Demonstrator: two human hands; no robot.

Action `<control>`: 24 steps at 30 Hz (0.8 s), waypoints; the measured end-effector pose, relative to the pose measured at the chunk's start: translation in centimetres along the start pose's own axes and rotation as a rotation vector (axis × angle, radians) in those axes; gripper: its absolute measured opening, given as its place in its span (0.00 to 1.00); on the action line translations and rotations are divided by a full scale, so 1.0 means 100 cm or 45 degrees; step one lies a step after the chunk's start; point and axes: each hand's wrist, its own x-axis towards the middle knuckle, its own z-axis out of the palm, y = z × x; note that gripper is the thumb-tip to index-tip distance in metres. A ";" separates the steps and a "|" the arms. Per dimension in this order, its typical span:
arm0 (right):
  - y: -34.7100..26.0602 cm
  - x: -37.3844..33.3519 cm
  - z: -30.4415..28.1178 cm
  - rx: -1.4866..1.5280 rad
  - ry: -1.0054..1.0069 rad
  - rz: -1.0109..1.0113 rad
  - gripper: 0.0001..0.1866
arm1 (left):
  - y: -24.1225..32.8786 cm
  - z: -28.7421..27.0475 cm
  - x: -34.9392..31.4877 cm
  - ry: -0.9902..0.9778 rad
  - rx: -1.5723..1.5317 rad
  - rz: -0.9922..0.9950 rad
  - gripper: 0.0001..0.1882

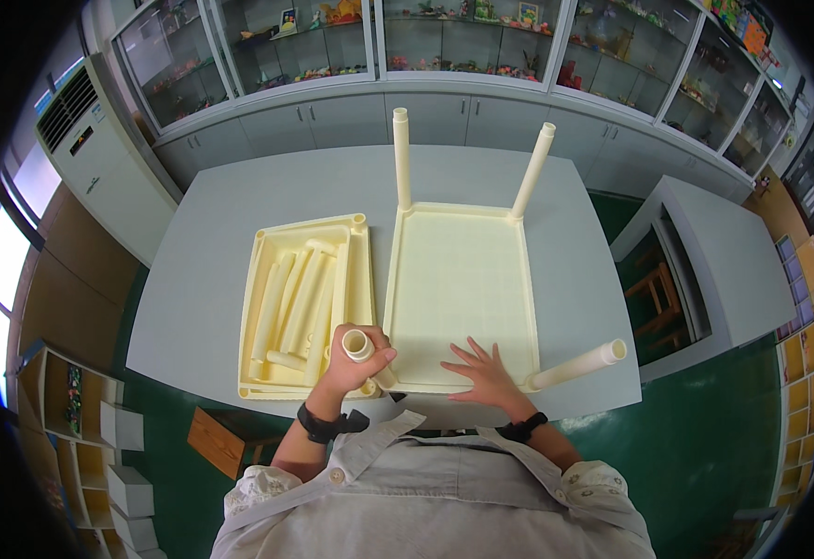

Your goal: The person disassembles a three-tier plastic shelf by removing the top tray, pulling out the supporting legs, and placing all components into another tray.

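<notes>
My left hand [352,361] is closed around a cream plastic tube [358,345], which stands upright at the near left corner of a cream shelf panel [458,279]. Whether the tube is seated in that corner is hidden by my fingers. Flat on the panel near its front edge rests my right hand [482,374], fingers spread and holding nothing. Matching tubes rise from the other corners: one at the far left [402,158], another far right [533,170], and a third near right [578,365].
Left of the panel, a cream tray [260,244] holds several loose tubes [302,296] and small fittings. Both lie on a grey table [211,214]. Glass-front cabinets [467,47] line the back wall. An air conditioner [104,149] stands left; a second grey table [719,242] is at right.
</notes>
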 end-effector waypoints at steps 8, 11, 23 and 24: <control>0.008 0.009 0.002 0.007 0.017 -0.030 0.36 | -0.003 -0.017 0.017 -0.390 -0.262 0.070 0.15; 0.009 0.011 -0.001 0.005 0.013 -0.025 0.35 | -0.004 -0.012 0.015 -0.200 -0.170 -0.010 0.16; 0.003 0.016 0.000 0.001 0.055 0.020 0.35 | 0.001 -0.016 0.021 -0.270 -0.096 0.078 0.17; 0.003 0.018 -0.001 0.002 0.056 0.004 0.35 | 0.001 -0.018 0.026 -0.359 -0.191 0.056 0.17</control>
